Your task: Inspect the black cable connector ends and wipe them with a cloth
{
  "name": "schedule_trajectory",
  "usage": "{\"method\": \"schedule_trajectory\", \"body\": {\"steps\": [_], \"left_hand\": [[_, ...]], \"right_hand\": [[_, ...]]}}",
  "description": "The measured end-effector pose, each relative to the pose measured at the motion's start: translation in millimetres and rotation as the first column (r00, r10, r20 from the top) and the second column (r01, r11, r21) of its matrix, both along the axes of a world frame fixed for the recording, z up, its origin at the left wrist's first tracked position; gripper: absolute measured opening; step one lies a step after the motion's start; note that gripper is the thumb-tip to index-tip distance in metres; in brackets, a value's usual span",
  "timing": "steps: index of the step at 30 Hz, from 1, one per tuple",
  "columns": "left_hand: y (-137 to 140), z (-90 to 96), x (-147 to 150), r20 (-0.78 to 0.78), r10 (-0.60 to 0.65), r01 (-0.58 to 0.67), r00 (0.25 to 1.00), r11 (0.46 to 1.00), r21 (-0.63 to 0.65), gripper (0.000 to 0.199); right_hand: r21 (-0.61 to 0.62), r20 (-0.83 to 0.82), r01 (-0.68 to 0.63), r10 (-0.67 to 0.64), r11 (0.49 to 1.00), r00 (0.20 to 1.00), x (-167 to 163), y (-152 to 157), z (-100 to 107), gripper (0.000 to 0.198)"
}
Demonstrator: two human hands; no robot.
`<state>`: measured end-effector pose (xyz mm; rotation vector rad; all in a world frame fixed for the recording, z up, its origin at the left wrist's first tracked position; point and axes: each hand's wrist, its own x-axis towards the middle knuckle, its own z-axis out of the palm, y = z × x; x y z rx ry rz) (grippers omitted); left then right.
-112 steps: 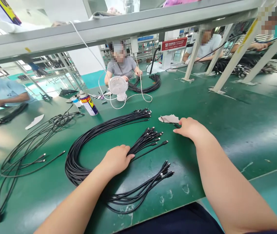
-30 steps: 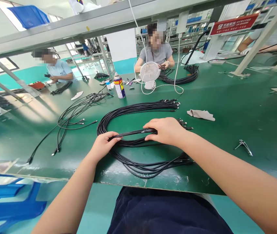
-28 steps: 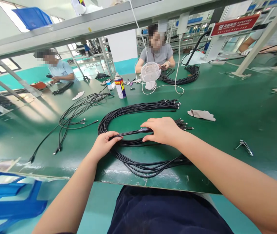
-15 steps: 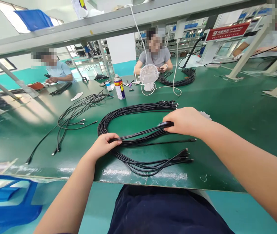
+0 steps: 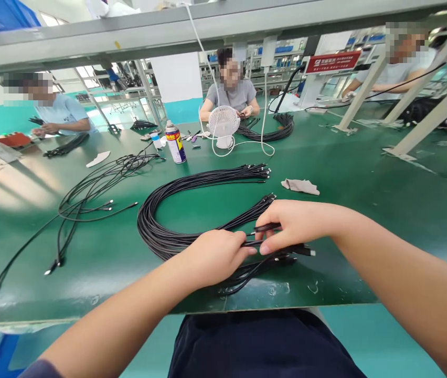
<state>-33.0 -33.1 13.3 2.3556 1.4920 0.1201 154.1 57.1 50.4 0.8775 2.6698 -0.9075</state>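
Observation:
A thick bundle of black cables (image 5: 150, 212) lies curved in a U on the green table, its far ends showing metal plugs. My left hand (image 5: 221, 254) is closed round some of the cables near their plug ends. Just to its right, my right hand (image 5: 280, 228) pinches a black cable end between thumb and fingers. Below both hands, a smaller group of black cables (image 5: 243, 278) rests near the table's front edge, partly covered by my left hand. One plug (image 5: 309, 252) sticks out to the right under my right hand.
Loose black cables (image 5: 76, 210) lie to the left. Behind the bundle stand a spray can (image 5: 175, 143) and a small white fan (image 5: 223, 125) with its cord. A pale cloth (image 5: 300, 186) lies at the right. Several people work across the table (image 5: 365, 210), under a metal shelf beam (image 5: 137, 42).
My left hand has slid right along the cables towards my right hand. My right hand has come lower and nearer the table edge. The view has turned slightly right.

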Motion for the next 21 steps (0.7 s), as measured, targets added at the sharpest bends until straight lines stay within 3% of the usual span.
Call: {"method": "schedule_trajectory", "body": {"steps": [2,6,9,11,14,16,19,21], "left_hand": [[4.7,-8.3,-1.5,0.06,0.07,-0.069,0.996,0.998,-0.014,0.033],[11.2,-13.5,-8.3,0.221,0.187,-0.156,0.957,0.976,-0.149,0.035],[20.5,-6.0,-1.0,0.238,0.173,-0.116,0.956,0.965,-0.235,0.023],[30.9,-1.6,6.4,0.221,0.14,-0.073,0.965,0.956,-0.286,0.014],[49.9,-2.0,12.0,0.293,0.155,-0.044,0.943,0.935,-0.353,0.016],[61.9,-5.4,11.4,0.368,0.199,0.023,0.908,0.855,-0.518,0.023],[75.9,-9.9,10.9,0.446,0.271,0.184,0.853,0.644,-0.742,0.034],[81.2,-12.3,13.3,0.48,0.314,0.271,0.819,0.526,-0.806,0.04]], "right_hand": [[-0.142,-0.063,0.077,-0.087,0.987,0.994,13.5,12.8,-2.4,0.032],[-0.287,-0.195,0.227,-0.289,0.931,0.937,36.3,34.4,-27.7,0.047],[-0.363,-0.32,0.324,-0.443,0.874,0.837,29.9,39.3,-43.3,0.044],[-0.327,-0.377,0.376,-0.485,0.867,0.789,18.3,39.3,-44.9,0.044],[-0.409,-0.494,0.379,-0.551,0.83,0.673,5.0,40.2,-40.7,0.041],[-0.435,-0.506,0.372,-0.564,0.82,0.652,2.2,42.1,-40.1,0.04],[-0.457,-0.501,0.315,-0.534,0.832,0.681,3.0,43.9,-45.0,0.039],[-0.475,-0.504,0.265,-0.507,0.839,0.7,4.5,43.0,-49.0,0.038]]}}
